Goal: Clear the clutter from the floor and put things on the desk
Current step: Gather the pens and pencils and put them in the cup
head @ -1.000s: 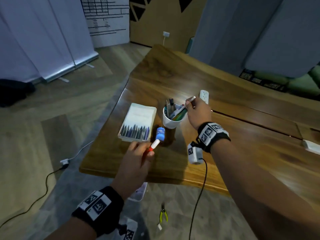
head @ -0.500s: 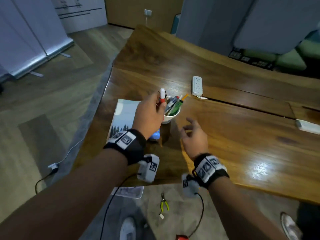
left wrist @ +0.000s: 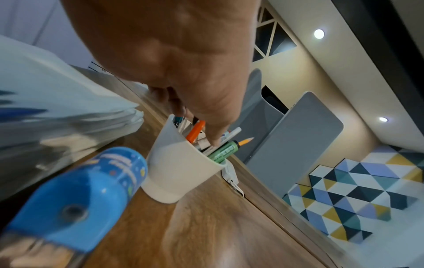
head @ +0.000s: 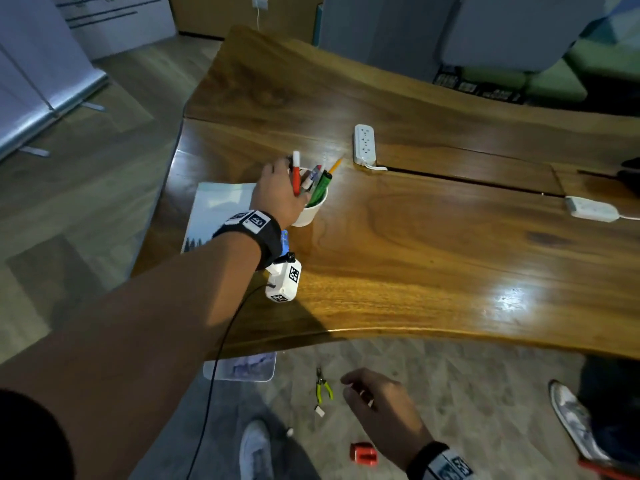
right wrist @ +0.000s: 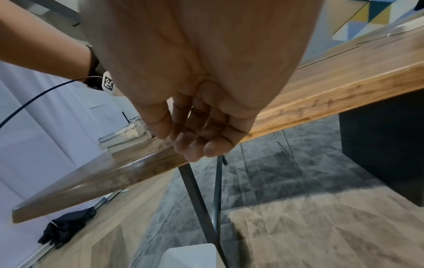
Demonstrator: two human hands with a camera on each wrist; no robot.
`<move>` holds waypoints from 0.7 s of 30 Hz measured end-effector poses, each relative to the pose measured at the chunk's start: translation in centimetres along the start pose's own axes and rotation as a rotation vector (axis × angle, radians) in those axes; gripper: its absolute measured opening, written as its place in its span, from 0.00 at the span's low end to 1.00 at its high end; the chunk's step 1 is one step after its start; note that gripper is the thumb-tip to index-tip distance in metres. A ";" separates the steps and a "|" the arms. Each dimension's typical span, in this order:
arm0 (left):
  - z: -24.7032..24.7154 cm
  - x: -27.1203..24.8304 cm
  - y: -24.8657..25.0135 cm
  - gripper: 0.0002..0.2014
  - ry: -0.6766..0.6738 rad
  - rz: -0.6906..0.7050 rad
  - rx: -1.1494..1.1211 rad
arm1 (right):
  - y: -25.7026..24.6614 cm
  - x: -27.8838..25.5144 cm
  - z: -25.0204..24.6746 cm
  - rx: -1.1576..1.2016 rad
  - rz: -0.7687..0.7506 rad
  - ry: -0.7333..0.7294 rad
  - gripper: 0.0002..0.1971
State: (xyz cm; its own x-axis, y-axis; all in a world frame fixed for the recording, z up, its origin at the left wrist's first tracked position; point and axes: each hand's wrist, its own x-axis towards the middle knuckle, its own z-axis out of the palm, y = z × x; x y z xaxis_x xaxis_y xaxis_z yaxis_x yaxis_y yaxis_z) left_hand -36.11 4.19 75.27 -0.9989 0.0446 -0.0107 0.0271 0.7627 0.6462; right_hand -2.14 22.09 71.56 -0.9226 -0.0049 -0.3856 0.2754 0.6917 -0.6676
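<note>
Nearest, low over the grey carpeted floor [head: 485, 403]: right hand [head: 381, 403] held below the desk edge, palm down, fingers [right wrist: 195, 143] loosely curled and holding nothing. On the carpet just beside those fingers, small pliers with yellow-green handles [head: 323, 388], a tiny white scrap [head: 319, 412] below them, a small red block-shaped object [head: 362, 453] nearer the body, and a flat white tray with a printed picture [head: 242, 368] partly tucked under the desk. A white shoe [head: 256, 452] at the bottom of the head view, another light shoe [head: 571, 417] far right.

Above, a broad glossy brown wooden desk [head: 450, 265]. Near its left front corner, a blue cylindrical sharpener-like container [left wrist: 87, 185], lying just beside a white tapered plastic cup [head: 310, 211], next to a pale stack of books with a picture cover [head: 218, 213].

Left hand [head: 280, 192] reaching over the cup's rim, fingers dipped in among the pens, thumb and fingers pinching a red marker with a white cap [head: 296, 173], upright, its lower end inside the cup. Also in the cup: a green marker [head: 320, 187] and an orange pencil [head: 335, 165], both leaning right.

Further back on the desk, a white power strip [head: 364, 143], well apart from the cup; a second white strip [head: 592, 209] at the far right. Beyond, grey panels [head: 502, 29] and a wall.
</note>
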 end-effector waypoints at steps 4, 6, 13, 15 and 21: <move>0.5 -3.9 0.0 0.24 0.054 0.027 0.067 | 0.8 -0.3 0.2 -0.028 0.026 -0.022 0.07; 0.5 -6.7 0.3 0.22 0.066 0.061 0.086 | 1.2 -0.4 0.0 -0.050 0.022 -0.024 0.08; 3.1 -22.4 2.4 0.14 0.022 0.210 0.016 | 4.7 -2.2 0.6 -0.050 -0.005 -0.004 0.08; 4.9 -27.7 2.5 0.13 0.000 0.236 -0.011 | 6.6 -3.3 0.8 -0.048 -0.018 -0.006 0.09; 11.4 -40.3 1.5 0.13 -0.106 0.201 0.027 | 13.6 -7.3 1.8 -0.026 -0.015 0.018 0.06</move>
State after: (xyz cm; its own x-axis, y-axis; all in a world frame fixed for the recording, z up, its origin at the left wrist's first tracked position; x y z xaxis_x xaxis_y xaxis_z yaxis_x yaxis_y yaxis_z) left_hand 4.57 10.84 67.98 -0.9639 0.2638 0.0350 0.2275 0.7485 0.6229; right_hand 8.83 30.24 64.22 -0.9314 -0.0026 -0.3640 0.2546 0.7100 -0.6566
